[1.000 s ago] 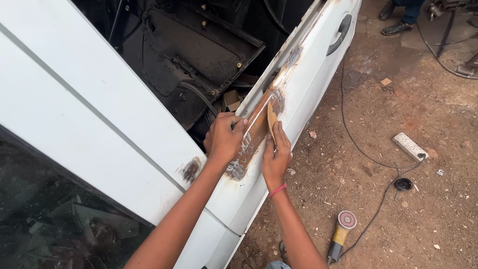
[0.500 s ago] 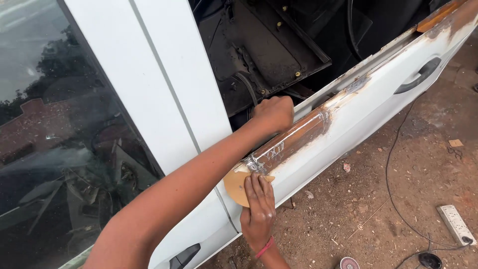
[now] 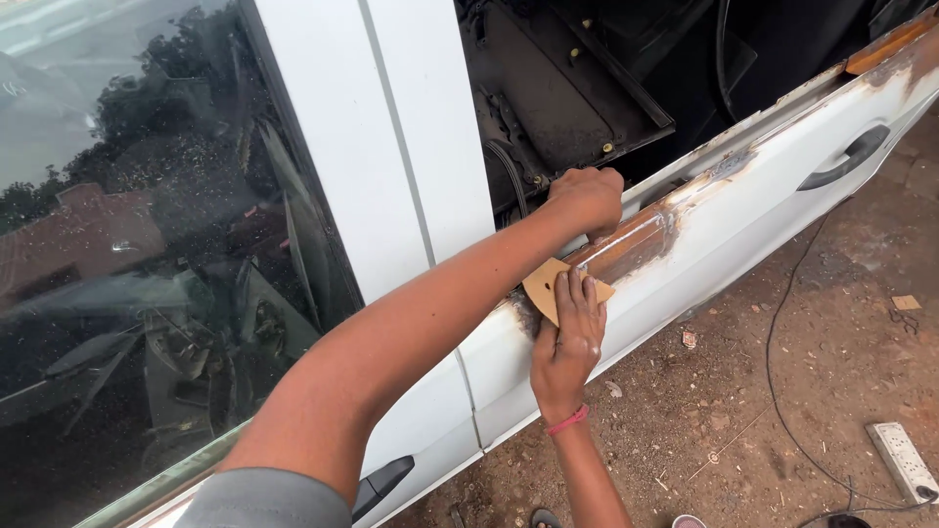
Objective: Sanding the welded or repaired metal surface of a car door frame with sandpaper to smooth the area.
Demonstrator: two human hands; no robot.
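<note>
I face a white car door (image 3: 743,235) whose top edge is rusted and bare. My left hand (image 3: 587,198) reaches across from the left and is closed in a fist on that top edge, at a shiny brown metal strip (image 3: 631,247). My right hand (image 3: 567,337), with a pink band at the wrist, comes up from below. Its flat fingers press a tan, sheet-like piece (image 3: 544,284) against the door just under the strip. The far part of the tan piece is hidden by my left hand.
A dark window (image 3: 147,254) and a white pillar (image 3: 411,147) fill the left. The stripped black interior (image 3: 587,88) shows above the door. A black door handle (image 3: 843,161) is at right. On the dirt lie a cable (image 3: 778,391) and a white power strip (image 3: 905,460).
Both hands have moved along the door's top edge toward the pillar. The tan piece, held edge-on a second ago, now lies flat under my right fingers. My view has swung left.
</note>
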